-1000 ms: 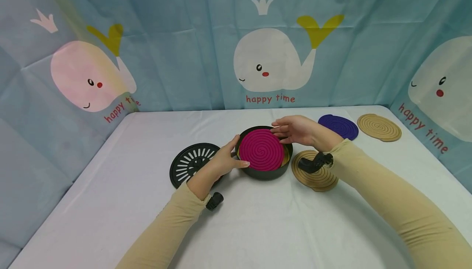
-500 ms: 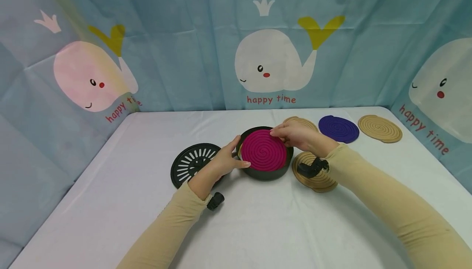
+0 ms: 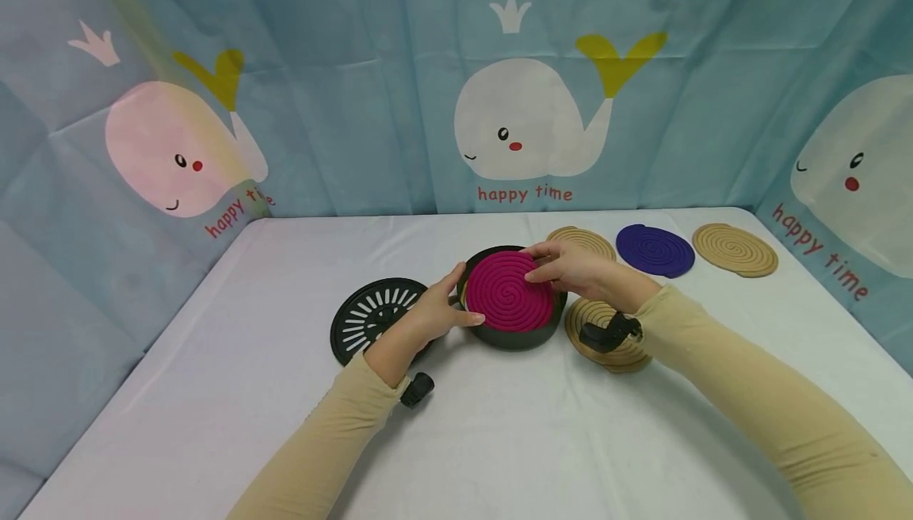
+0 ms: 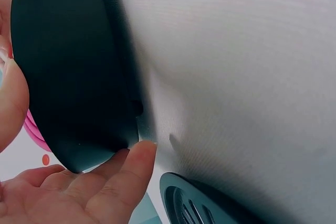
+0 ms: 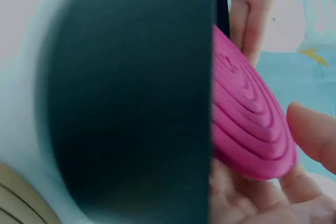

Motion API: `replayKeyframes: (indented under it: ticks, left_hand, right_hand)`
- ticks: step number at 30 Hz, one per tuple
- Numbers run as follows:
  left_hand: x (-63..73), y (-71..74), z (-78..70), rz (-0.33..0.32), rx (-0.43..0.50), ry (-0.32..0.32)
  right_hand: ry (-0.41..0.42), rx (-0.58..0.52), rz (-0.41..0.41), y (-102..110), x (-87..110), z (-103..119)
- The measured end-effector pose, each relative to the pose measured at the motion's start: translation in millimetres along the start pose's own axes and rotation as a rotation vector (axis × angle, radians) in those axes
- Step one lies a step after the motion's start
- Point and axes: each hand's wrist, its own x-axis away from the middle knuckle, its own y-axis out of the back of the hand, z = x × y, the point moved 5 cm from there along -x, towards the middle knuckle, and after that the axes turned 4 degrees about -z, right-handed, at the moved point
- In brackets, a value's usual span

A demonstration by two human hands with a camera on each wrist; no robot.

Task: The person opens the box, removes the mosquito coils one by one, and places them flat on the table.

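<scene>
A round black mosquito coil holder [image 3: 512, 339] stands near the middle of the table. My left hand [image 3: 431, 312] grips its left side, the thumb at the rim and fingers along the wall, as the left wrist view shows on the dark wall [image 4: 68, 66]. A pink mosquito coil [image 3: 502, 294] lies over the holder's opening and hides most of the inside. My right hand [image 3: 581, 273] pinches the coil's upper right edge, thumb on top and fingers underneath. In the right wrist view the pink coil [image 5: 252, 114] tilts out past the holder's rim.
A black slotted lid [image 3: 342, 326] lies left of the holder, partly behind the left hand. Tan coils lie close right [image 3: 606, 357], behind the right hand [image 3: 581, 238] and at the far right [image 3: 735, 249]. A purple coil [image 3: 655, 250] lies at the back right.
The right hand came down from above the holder's rim to the pink coil's edge, and its thumb has since moved further onto the coil's top. The left hand keeps its hold.
</scene>
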Motion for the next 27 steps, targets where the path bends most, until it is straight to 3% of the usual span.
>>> replayKeyframes:
  ticks: [3,6,15,27]
  left_hand:
    - [-0.1,0.2,0.1,0.000,0.000,0.003]
    - [0.2,0.4,-0.5,0.001,0.004,0.004]
    - [-0.9,-0.6,0.0,0.008,0.004,-0.006]
    - [-1.0,-0.1,0.6,0.001,-0.006,-0.013]
  right_hand:
    - [0.000,-0.136,0.038,-6,1.3,-3]
    - [-0.004,-0.205,0.051,-10,2.7,-4]
    - [-0.001,-0.319,0.037,-22,5.3,-11]
    - [0.035,-0.356,0.026,-28,11.7,-14]
